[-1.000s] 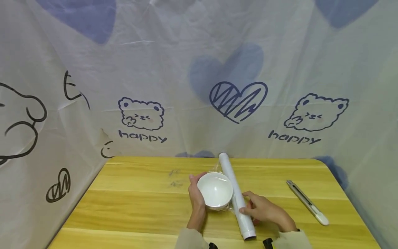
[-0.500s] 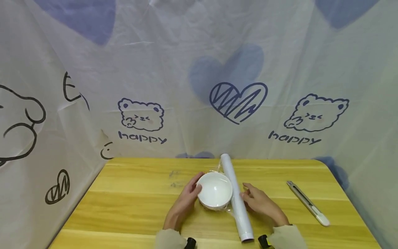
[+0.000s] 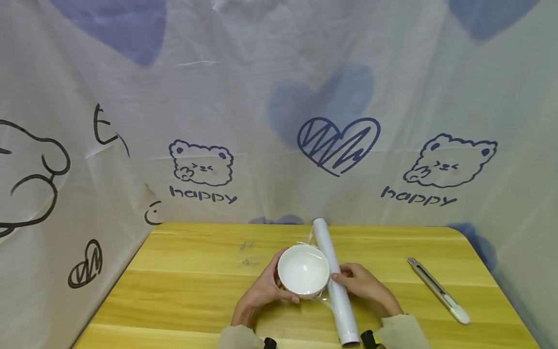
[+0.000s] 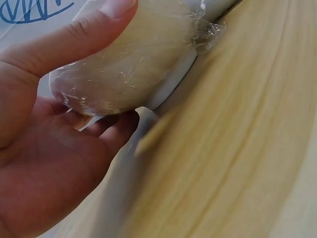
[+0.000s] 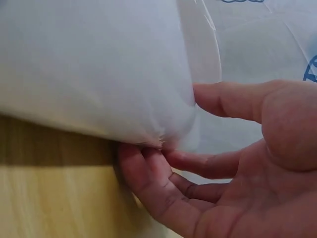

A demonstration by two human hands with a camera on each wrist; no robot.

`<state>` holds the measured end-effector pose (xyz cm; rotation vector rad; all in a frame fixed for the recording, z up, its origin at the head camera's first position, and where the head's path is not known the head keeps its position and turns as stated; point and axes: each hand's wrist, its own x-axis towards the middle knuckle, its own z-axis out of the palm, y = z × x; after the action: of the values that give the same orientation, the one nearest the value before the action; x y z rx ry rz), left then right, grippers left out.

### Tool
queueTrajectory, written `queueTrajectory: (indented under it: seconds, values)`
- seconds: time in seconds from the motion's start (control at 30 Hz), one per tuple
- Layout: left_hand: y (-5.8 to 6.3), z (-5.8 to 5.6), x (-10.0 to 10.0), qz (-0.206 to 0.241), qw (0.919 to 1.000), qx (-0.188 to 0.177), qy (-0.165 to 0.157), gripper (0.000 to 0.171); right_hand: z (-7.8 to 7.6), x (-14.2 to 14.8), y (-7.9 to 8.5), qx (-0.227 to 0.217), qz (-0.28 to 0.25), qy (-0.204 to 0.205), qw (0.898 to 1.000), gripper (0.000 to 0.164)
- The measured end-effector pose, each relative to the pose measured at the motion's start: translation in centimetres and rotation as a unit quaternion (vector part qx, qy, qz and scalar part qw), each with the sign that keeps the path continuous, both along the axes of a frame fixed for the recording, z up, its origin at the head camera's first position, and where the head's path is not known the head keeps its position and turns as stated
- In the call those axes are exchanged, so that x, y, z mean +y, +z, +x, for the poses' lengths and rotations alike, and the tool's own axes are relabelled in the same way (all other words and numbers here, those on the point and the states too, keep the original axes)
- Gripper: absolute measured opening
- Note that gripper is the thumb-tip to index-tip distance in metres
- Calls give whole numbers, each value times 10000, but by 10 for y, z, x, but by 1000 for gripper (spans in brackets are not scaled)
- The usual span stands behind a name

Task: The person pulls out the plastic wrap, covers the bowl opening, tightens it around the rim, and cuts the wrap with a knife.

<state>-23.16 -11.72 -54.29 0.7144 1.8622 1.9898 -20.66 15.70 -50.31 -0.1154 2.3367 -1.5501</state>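
A white bowl [image 3: 303, 270] stands near the middle in the head view. Clear cling film covers its outside, and wrinkled film shows on the bowl's side [image 4: 124, 54] in the left wrist view. My left hand [image 3: 263, 291] grips the bowl from the left, thumb along its near side and fingers curled underneath. Close against the bowl's right lies a long white roll of cling film [image 3: 341, 305], with loose film between the two. My right hand [image 3: 368, 288] holds this roll from the right; in the right wrist view the thumb [image 5: 223, 99] presses its side and the fingers curl below.
A utility knife [image 3: 438, 291] lies on the right of the wooden table [image 3: 183, 295]. Behind the table hangs a pale printed cloth [image 3: 261, 184] with hearts and bears, which also covers both sides.
My left hand has shifted its grip, from palm along the bowl's left side to thumb at the near side. My right hand let its thumb off the roll, moved slightly up it and grips again.
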Motion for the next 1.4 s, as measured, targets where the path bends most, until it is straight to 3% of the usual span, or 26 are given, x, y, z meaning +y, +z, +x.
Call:
queueTrajectory:
  seconds: [0.2, 0.3, 0.67, 0.8, 1.13, 1.4]
  values:
    - [-2, 0, -3, 243, 9996, -8, -105, 116, 4, 5, 3, -324, -168, -643, 9973, 52]
    - [-3, -2, -7, 336, 9993, 30, -156, 114, 5, 8, 5, -351, -159, -764, 9963, 50]
    - [-3, -11, -18, 496, 9970, 157, -569, 118, 4, 13, 12, -375, -717, -681, 9944, 69]
    - [-3, -13, -21, 518, 9962, 188, -669, 117, 4, 12, 12, -458, -931, -524, 9932, 67]
    - [-1, -15, -24, 372, 9966, -52, -735, 118, 4, 13, 7, -829, -1797, -385, 9795, 70]
    - [-2, -17, -25, 399, 9962, 24, -769, 117, 5, 21, 6, -1115, -2093, -58, 9715, 67]
